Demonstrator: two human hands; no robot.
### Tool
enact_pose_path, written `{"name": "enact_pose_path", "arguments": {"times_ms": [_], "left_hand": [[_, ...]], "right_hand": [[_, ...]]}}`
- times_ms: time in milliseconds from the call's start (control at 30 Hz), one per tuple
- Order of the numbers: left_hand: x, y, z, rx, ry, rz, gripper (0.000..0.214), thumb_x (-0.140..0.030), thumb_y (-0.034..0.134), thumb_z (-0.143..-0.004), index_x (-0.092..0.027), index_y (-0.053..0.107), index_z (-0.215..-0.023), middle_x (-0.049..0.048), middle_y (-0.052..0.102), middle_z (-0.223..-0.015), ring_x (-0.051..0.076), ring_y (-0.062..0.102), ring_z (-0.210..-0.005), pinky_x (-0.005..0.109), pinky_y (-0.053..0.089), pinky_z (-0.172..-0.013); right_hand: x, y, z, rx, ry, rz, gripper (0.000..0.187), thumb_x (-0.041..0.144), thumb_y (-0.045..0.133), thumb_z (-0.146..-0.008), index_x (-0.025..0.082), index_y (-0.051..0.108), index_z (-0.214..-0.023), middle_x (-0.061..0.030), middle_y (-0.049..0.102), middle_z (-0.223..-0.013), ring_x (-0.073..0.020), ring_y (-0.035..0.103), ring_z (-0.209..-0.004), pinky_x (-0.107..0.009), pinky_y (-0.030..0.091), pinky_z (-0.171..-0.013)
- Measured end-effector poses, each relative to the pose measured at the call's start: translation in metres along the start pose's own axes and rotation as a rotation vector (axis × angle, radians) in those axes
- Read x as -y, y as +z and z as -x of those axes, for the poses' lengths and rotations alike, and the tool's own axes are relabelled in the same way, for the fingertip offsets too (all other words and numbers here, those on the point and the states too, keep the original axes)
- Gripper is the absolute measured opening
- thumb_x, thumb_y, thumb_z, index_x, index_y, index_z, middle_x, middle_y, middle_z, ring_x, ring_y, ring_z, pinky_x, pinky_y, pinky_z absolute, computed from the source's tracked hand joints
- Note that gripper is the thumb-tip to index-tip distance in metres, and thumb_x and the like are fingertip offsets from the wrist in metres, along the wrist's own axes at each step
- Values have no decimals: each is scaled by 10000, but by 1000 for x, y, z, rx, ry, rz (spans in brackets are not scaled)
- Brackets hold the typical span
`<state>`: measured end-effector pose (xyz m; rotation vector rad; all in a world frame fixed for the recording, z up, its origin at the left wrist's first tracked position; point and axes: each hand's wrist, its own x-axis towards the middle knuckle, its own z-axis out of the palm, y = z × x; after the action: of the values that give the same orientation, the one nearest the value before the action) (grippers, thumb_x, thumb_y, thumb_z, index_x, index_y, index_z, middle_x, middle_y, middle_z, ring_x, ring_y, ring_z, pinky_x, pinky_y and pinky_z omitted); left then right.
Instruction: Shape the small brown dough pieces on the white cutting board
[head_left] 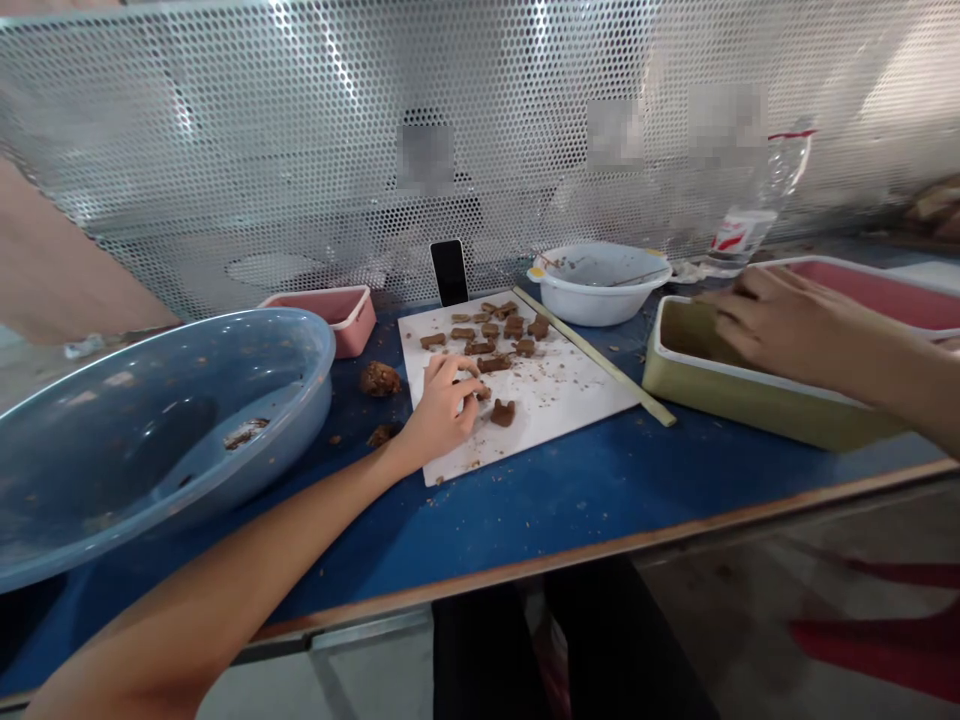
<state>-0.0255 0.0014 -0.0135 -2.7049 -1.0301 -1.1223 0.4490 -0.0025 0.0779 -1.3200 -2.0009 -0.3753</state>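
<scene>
My left hand [442,405] rests on a white board [570,400], its fingers curled in a pinch around a small brown dough shape. Several more brown cut-out dough shapes [491,335] lie in rows at the far side of the board, and one [502,412] lies just right of my fingers. My right hand [780,320] reaches into a yellow-green tray [750,395] at the right; its fingers are bent down over the inside and what they touch is hidden.
A large blue basin [150,430] stands at the left, a pink container [349,315] behind it. A dough lump [380,378], a white bowl [600,285], a long stick [600,360], a black phone [450,272], a plastic bottle [750,215] and a red-lined tray [885,295] surround the board. A perforated metal screen [300,150] closes the back.
</scene>
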Motion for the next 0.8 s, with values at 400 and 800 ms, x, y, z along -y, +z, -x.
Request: {"name": "enact_pose_path", "arguments": {"times_ms": [400,800], "left_hand": [[-4,-9,-2,322,2,40,440,-419,582,-1074,-276,602,-1490,179,385,-1677,439,335,-1539,722,307,-1275],[-11,-12,-7,429,-17,105,393,-423,657,-1056,-281,677,-1422,173,392,-1669,448,316,-1574,734,316,-1294]], "right_hand": [[133,126,-6,-3,-1075,-36,429,488,572,-1113,222,716,-1418,-138,690,-1402,-294,594,-1236,-485,499,-1037],[127,133,4,144,-1032,-36,434,465,610,-1106,256,717,-1471,-132,686,-1478,-328,584,-1268,-510,441,-1049]]}}
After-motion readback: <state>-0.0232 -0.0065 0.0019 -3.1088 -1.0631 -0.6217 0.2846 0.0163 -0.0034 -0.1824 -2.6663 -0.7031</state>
